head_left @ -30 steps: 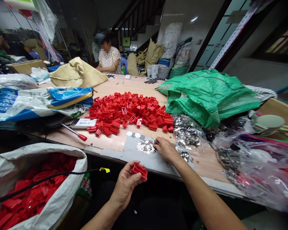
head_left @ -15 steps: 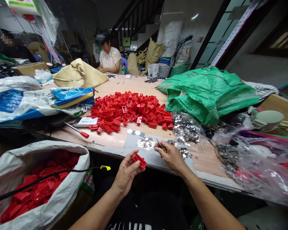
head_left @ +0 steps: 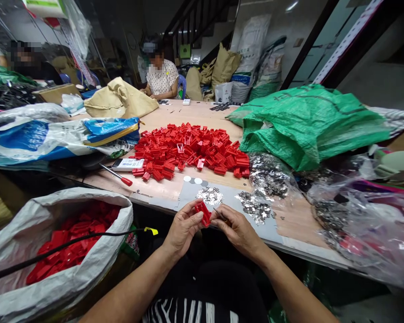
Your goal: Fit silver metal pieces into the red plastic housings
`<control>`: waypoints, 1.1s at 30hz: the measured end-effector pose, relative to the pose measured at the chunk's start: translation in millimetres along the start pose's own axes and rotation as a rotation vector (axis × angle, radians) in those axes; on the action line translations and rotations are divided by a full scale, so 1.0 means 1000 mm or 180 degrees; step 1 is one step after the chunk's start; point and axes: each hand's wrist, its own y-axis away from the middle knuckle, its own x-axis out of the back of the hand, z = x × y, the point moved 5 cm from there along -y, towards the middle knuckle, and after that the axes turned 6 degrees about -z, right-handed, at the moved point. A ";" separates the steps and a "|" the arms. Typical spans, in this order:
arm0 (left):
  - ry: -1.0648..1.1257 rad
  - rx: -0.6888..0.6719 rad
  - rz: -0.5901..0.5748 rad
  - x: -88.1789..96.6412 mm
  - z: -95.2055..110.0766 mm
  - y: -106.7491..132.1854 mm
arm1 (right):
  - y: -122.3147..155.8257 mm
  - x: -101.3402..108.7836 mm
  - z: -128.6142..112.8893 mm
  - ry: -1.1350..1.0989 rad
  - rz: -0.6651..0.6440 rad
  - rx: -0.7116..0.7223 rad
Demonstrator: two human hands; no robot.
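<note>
My left hand (head_left: 183, 228) is closed on a small red plastic part (head_left: 203, 212) at the table's near edge. My right hand (head_left: 237, 229) pinches a thin pointed tool (head_left: 218, 213) whose tip meets that part. Just beyond my hands a small heap of shiny metal pieces (head_left: 210, 195) lies on a grey card (head_left: 188, 192). A big pile of the same red parts (head_left: 191, 150) covers the middle of the wooden table (head_left: 202, 114).
A white sack of red parts (head_left: 54, 251) stands at my lower left, a black cable across it. More metal pieces (head_left: 267, 177), clear bags, a green sack (head_left: 306, 123), a red-handled screwdriver (head_left: 117, 175) and blue-white bags (head_left: 54, 139) ring the table. A person (head_left: 160, 76) sits at the far end.
My right hand left the metal heap and came back to the left hand, bringing the tool to the red part. My left hand rose toward the table edge.
</note>
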 end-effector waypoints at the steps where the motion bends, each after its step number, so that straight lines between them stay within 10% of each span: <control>1: -0.0063 -0.0045 -0.0010 -0.001 0.003 -0.001 | 0.001 0.000 0.000 0.0012 -0.0048 0.0042; 15: -0.0539 -0.0240 -0.0103 -0.004 -0.007 -0.008 | 0.014 0.008 0.012 -0.0221 0.0132 -0.0563; 24: -0.3183 -0.1274 -0.0845 -0.023 0.012 -0.029 | 0.021 0.019 0.033 0.0069 0.0649 -0.0825; 33: -0.2915 -0.1125 -0.0259 0.001 0.020 -0.034 | 0.029 0.014 0.040 0.0453 0.0650 -0.0901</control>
